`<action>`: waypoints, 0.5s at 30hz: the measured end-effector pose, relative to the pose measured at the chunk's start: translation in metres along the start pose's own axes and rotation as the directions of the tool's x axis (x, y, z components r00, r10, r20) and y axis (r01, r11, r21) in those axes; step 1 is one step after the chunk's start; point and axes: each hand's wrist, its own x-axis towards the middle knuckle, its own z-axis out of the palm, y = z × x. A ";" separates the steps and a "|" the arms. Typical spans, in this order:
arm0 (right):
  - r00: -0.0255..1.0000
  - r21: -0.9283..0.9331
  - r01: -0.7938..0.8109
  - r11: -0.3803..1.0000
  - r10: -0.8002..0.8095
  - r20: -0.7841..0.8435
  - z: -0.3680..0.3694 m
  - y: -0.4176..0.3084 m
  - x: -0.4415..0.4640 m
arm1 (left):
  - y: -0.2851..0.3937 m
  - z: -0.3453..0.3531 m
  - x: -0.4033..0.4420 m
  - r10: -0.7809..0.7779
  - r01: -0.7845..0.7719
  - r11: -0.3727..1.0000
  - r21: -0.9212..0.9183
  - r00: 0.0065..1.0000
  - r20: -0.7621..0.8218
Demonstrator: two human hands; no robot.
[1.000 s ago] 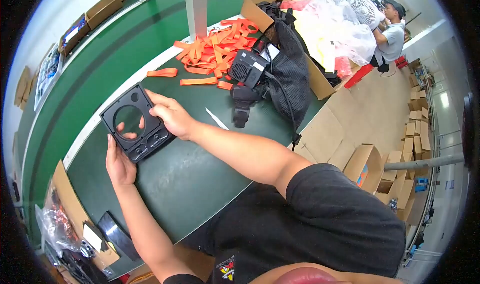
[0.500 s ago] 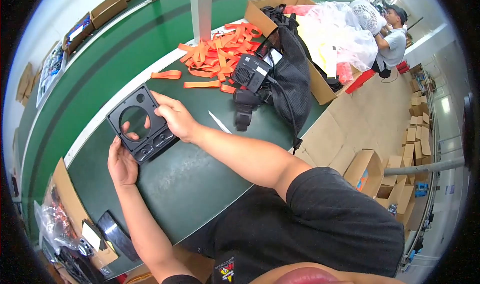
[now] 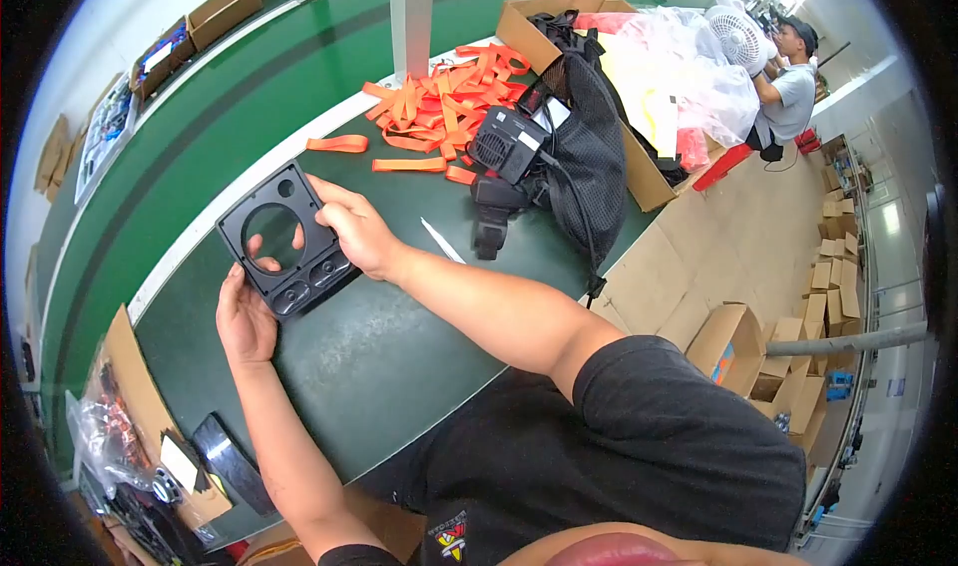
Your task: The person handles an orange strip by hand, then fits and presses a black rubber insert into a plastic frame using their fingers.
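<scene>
A black plastic panel (image 3: 321, 235) with a large round hole, a small corner hole and two oval recesses along one edge is held above the table. My left hand (image 3: 245, 321) grips its lower left edge. On the right side, my right hand (image 3: 357, 232) pinches the rim with the thumb on the front face. Fingertips show through the big hole, behind the panel. Both hands are closed on the panel. A thin white pointed strip (image 3: 440, 239) lies on the table near my right wrist.
Orange straps (image 3: 439, 107) are heaped at the back beside a metal post (image 3: 410, 22). A black boxy device (image 3: 505, 145) and mesh bag (image 3: 589, 157) lie by a carton (image 3: 647, 182). A phone-like black slab (image 3: 232, 461) sits front left. A person (image 3: 788, 92) holds a white fan (image 3: 736, 39).
The panel has turned slightly so its front face shows a little more to me. Both hands keep their hold. The whole view has shifted slightly.
</scene>
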 end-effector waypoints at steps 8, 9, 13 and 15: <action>1.000 -0.246 -0.025 0.969 0.029 0.011 -0.011 0.007 0.010 | -0.005 -0.007 0.007 0.002 0.011 0.994 -0.112 0.993 0.115; 0.997 -0.211 -0.076 0.975 0.080 0.011 -0.013 0.010 0.010 | -0.006 -0.011 0.006 0.013 0.008 0.991 -0.132 0.988 0.153; 0.994 -0.081 -0.095 0.992 0.090 -0.058 0.002 0.009 0.004 | 0.003 -0.005 -0.002 -0.019 0.026 0.996 -0.080 0.996 0.083; 0.995 -0.069 -0.102 0.992 0.101 -0.027 0.002 0.009 0.003 | 0.004 -0.006 -0.001 -0.029 0.033 0.998 -0.061 0.997 0.065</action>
